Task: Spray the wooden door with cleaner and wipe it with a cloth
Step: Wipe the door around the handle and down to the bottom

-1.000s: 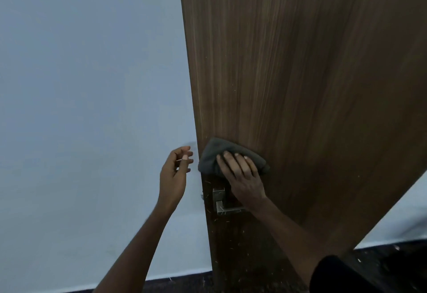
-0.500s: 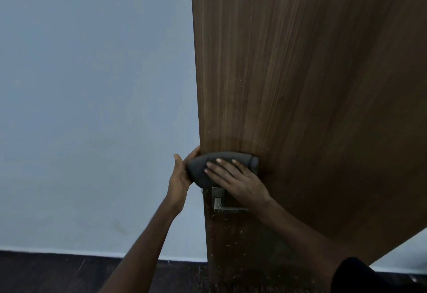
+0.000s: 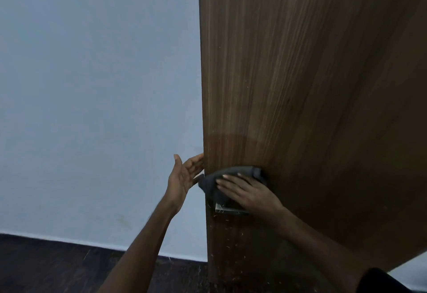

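Note:
The brown wooden door (image 3: 312,73) fills the right half of the view, its free edge running down the middle. My right hand (image 3: 248,192) presses a dark grey cloth (image 3: 233,173) flat against the door near that edge, fingers straight. A damp arc shows on the wood above the cloth. My left hand (image 3: 183,177) is at the door's edge with its palm open, fingers reaching behind the edge. A metal door handle (image 3: 225,209) sits just below the cloth, partly hidden by my right hand. No spray bottle is in view.
A pale blue wall (image 3: 92,96) lies to the left of the door. Dark floor (image 3: 57,267) runs along the bottom with a light skirting line. Small light specks dot the lower part of the door.
My left hand moved from free air to the door's edge. The cloth and my right hand slid down and left towards the edge, above the handle. The view shifted left.

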